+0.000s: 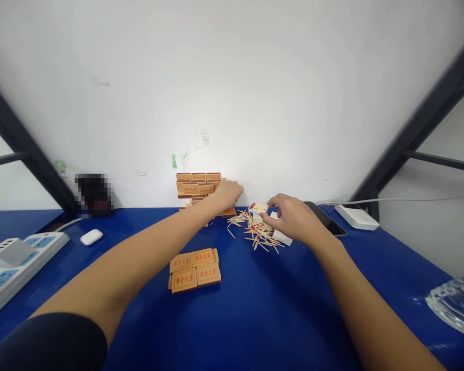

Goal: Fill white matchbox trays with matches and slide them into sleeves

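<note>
My left hand is closed at the right side of the stacked matchboxes by the wall; whatever its fingers hold is hidden. Just below it, one orange matchbox lies on the blue table. My right hand pinches a white tray of red-tipped matches by its right end, above a heap of loose matches. Beside the heap, partly under the hand, lies a white tray. Nearer the front is a flat group of several orange matchboxes.
A power strip and a white earbud case are on the left. A black phone, a white box with a cable, and a clear plastic object stand on the right. The wall rises behind.
</note>
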`<state>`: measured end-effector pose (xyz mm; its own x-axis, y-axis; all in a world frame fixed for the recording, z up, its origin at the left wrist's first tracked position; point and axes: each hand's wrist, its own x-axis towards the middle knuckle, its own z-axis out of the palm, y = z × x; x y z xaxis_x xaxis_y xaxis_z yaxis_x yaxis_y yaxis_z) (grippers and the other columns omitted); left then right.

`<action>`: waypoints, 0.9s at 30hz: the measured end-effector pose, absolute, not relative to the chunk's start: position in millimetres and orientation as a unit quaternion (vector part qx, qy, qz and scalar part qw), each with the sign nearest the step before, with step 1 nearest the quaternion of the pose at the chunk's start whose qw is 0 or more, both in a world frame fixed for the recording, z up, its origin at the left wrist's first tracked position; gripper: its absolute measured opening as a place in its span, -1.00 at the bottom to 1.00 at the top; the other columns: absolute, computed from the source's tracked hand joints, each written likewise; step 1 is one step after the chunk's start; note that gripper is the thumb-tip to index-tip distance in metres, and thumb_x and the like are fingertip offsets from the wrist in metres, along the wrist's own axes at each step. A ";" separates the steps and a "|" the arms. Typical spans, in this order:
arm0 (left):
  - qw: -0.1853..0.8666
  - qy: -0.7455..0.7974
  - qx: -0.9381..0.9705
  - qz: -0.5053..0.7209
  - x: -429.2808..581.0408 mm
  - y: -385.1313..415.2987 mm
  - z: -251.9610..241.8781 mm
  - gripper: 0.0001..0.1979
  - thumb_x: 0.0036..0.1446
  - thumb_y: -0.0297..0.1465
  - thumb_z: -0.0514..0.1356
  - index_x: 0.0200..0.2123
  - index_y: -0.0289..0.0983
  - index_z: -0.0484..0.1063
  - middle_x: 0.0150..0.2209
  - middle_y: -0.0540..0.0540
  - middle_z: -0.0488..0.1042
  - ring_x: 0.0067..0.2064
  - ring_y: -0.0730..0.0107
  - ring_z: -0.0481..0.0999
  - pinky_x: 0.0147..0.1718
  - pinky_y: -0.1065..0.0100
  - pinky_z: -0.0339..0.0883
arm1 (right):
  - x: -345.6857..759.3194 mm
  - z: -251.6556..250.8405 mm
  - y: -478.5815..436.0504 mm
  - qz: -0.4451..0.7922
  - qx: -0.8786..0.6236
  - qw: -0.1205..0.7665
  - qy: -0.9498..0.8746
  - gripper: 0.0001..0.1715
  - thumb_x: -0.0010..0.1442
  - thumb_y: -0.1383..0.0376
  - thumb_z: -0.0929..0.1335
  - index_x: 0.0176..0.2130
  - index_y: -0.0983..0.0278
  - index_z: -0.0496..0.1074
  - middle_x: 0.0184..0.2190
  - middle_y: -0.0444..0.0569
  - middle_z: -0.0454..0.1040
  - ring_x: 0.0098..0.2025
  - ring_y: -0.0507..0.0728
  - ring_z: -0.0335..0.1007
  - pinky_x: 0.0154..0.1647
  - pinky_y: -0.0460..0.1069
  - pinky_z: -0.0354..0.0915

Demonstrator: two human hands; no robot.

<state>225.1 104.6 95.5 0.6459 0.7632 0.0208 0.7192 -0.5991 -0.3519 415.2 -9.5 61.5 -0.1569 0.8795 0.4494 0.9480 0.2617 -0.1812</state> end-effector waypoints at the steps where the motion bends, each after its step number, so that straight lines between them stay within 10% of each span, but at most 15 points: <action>1: 0.167 -0.417 -0.891 0.068 225.5 104.7 95.7 -0.60 0.40 -0.25 0.28 0.20 -0.31 0.44 0.16 -0.25 0.49 0.09 0.10 0.58 0.04 0.00 0.55 | 414.9 61.7 -9.5 -0.069 -0.605 0.239 -0.756 -0.68 0.26 0.06 0.40 -0.21 0.26 0.54 -0.31 0.04 0.56 -0.37 0.17 0.43 -0.34 0.06 0.21; 19: 0.081 -0.338 -0.927 -0.138 134.7 35.3 105.8 -0.53 0.30 -0.17 0.37 0.18 -0.24 0.50 0.07 -0.21 0.61 0.05 0.10 0.62 -0.02 0.20 0.50 | 405.1 74.5 -24.4 -0.048 -0.539 0.342 -0.768 -0.63 0.24 0.07 0.45 -0.09 0.27 0.55 -0.38 -0.04 0.56 -0.42 0.14 0.45 -0.34 0.06 0.32; 27: -0.122 -0.384 -0.859 -0.317 23.2 -13.7 50.1 -0.37 0.21 -0.19 0.44 0.30 -0.12 0.41 0.01 -0.08 0.61 -0.21 0.37 0.64 -0.19 0.32 0.59 | 317.7 45.0 -45.5 0.112 -0.436 0.411 -0.793 -0.72 0.27 0.13 0.47 -0.08 0.21 0.54 -0.38 -0.11 0.58 -0.46 0.06 0.43 -0.44 0.00 0.33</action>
<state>23.2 -13.7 50.1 0.5045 0.7365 0.4506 0.5819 -0.6756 0.4528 317.7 -45.5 45.0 -0.2829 0.7828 0.5542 0.5996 0.5953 -0.5348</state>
